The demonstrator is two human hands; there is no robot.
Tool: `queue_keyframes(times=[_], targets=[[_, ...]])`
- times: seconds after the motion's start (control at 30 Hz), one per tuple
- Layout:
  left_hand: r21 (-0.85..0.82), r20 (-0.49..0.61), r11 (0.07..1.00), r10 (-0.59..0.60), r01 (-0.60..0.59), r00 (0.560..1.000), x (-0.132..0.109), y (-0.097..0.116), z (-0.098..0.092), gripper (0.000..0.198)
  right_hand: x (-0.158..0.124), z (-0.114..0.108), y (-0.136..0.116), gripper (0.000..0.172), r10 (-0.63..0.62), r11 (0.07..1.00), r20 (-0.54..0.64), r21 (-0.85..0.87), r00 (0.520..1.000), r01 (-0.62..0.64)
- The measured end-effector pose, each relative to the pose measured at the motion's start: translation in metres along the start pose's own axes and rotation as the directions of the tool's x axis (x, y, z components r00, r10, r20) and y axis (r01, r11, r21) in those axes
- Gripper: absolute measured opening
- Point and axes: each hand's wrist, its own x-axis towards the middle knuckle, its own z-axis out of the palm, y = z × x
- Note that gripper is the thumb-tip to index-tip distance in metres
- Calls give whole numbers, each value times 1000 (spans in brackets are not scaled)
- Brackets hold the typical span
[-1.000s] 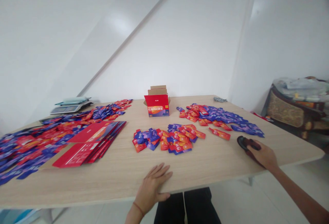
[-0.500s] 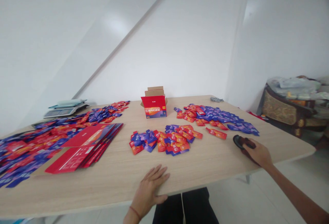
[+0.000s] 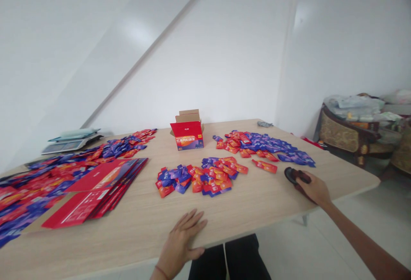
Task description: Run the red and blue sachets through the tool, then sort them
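My left hand (image 3: 181, 239) lies flat and open on the near edge of the wooden table (image 3: 250, 203), fingers spread, holding nothing. My right hand (image 3: 313, 188) rests at the right side of the table with its fingers wrapped over a small black round object (image 3: 290, 174). Between the hands, a little further back, lies a heap of red, orange and purple sachets (image 3: 201, 177). An open red carton (image 3: 187, 134) stands upright behind that heap.
A second spread of sachets (image 3: 266, 145) lies at the back right. A stack of flattened red cartons (image 3: 96, 186) and a wide layer of sachets (image 3: 38, 181) cover the left. A weighing scale (image 3: 69, 141) sits far left. A cluttered cabinet (image 3: 353, 130) stands right of the table.
The view has swung to the right, so everything on the table sits further left in frame. Both hands keep their places on the table.
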Motion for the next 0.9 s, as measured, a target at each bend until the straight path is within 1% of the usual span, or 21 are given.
queue_keyframes(times=[0.1, 0.27, 0.43, 0.6, 0.73, 0.83, 0.9], targets=[[28, -26, 999, 28, -27, 999, 0, -3, 3, 81, -1, -1, -1, 57, -11, 1000, -8, 1, 1000, 11], [85, -68, 994, 68, -62, 995, 0, -7, 7, 81, -2, 0, -1, 54, -51, 999, -20, 17, 999, 51], [145, -116, 984, 118, -101, 986, 0, -11, 9, 80, -2, 1, -2, 52, -33, 999, -15, 38, 999, 34], [192, -151, 971, 172, -141, 973, 1, -13, 9, 81, -3, 0, -5, 49, -46, 999, -29, 8, 998, 47], [178, -178, 974, 171, -139, 969, 4, -9, 6, 79, -4, -3, -9, 48, -46, 999, -27, 23, 999, 47], [163, -158, 980, 141, -115, 977, 3, -7, 4, 79, -6, -5, -13, 47, -38, 999, -36, 22, 999, 39], [161, -134, 981, 130, -108, 982, 2, -10, 5, 79, -7, -6, -15, 46, -44, 999, -41, 13, 998, 44]])
